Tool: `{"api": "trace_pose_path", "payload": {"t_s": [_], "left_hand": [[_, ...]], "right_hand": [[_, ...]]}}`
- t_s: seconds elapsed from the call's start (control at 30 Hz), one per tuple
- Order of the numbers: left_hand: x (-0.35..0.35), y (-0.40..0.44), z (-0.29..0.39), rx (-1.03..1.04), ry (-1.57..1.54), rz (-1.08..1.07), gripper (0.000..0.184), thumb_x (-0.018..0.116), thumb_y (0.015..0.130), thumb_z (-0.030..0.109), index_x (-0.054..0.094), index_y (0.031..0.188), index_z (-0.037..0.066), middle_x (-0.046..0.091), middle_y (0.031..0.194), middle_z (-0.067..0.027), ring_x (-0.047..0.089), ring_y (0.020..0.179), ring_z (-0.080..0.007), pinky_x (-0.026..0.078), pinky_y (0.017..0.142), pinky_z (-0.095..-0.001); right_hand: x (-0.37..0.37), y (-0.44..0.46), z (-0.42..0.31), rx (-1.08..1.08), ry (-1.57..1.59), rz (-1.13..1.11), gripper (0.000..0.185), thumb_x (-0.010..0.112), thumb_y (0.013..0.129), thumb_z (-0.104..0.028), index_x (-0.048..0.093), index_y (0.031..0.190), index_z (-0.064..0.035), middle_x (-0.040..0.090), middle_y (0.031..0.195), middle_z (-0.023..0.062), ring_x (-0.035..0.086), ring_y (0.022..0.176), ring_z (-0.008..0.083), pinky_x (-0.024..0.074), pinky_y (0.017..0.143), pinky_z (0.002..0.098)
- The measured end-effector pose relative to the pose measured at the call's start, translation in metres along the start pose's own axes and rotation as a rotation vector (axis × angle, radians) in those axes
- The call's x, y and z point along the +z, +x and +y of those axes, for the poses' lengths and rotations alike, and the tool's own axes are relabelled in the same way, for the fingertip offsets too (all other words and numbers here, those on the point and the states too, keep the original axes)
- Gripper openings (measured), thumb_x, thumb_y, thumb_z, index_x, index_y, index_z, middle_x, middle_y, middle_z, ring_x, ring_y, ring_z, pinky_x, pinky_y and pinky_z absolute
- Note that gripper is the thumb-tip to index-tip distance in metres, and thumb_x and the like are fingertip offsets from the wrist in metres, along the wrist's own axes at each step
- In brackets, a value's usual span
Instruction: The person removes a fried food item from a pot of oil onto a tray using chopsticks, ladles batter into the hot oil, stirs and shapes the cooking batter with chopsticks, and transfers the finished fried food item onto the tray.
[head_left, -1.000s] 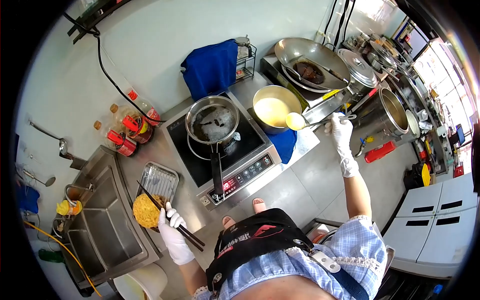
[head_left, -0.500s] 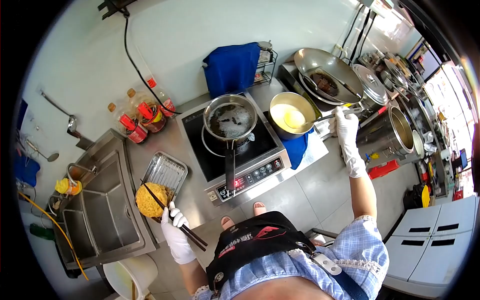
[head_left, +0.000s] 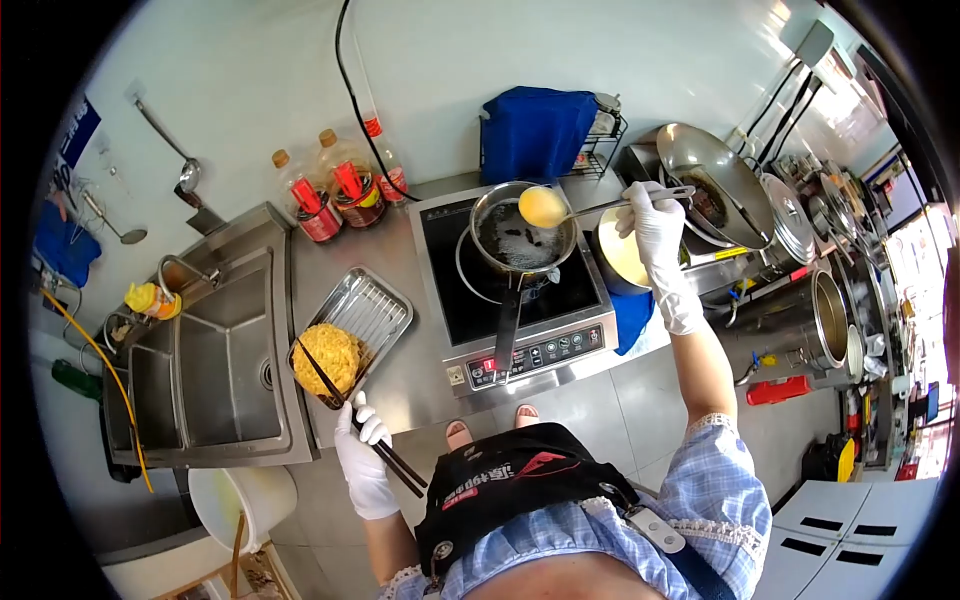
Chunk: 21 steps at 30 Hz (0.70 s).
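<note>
While a black apron with red and white print filled the near foreground, the white-gloved left hand had its fingers closed around a pair of dark chopsticks, whose upper ends lay across a round, golden, crinkly-surfaced patty. The patty was at the near end of a silver metal tray with a wire rack, on the stainless-steel counter. To the left of the tray was a double-basin steel sink.

Farther right, the white-gloved right hand was clamped on the handle of a metal ladle holding yellow liquid. The ladle's bowl was over a long-handled steel saucepan of bubbling dark liquid, on a black-topped induction cooker; whether bowl and pan touched could not be told. Just beside the cooker, partly hidden by the right hand, was a pot of pale yellow liquid.

Beyond were red-labelled plastic bottles, a draped blue cloth and a large steel wok.
</note>
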<state>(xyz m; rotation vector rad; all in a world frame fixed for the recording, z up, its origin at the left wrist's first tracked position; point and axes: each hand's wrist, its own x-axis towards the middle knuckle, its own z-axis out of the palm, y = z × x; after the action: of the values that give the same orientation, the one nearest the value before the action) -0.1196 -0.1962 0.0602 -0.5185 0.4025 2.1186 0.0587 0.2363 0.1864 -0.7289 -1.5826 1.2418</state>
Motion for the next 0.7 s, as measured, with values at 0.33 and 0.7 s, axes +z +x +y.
{"api": "trace_pose_path", "payload": {"t_s": [0.33,0.7], "left_hand": [[-0.021,-0.005,0.013,0.002,-0.079,-0.096,0.028,0.041,0.095,0.022,0.054,0.103,-0.001,0.044,0.065,-0.0001,0.034,0.043,-0.0079,0.030,0.040,-0.0213],[-0.019,-0.007,0.017,-0.013,-0.119,-0.086,0.027,0.042,0.094,0.022,0.053,0.103,0.000,0.042,0.065,-0.0005,0.033,0.042,-0.0079,0.029,0.039,-0.0213]], "right_hand": [[0.037,-0.008,-0.002,0.035,0.011,0.011,0.019,0.058,0.087,-0.015,0.059,0.075,-0.0003,0.057,0.056,0.0061,0.050,0.041,0.0100,0.0400,0.039,0.0207],[0.044,-0.017,-0.010,-0.001,-0.010,0.012,0.019,0.058,0.087,-0.017,0.060,0.077,-0.0002,0.058,0.057,0.0052,0.051,0.043,0.0090,0.0418,0.041,0.0206]]}}
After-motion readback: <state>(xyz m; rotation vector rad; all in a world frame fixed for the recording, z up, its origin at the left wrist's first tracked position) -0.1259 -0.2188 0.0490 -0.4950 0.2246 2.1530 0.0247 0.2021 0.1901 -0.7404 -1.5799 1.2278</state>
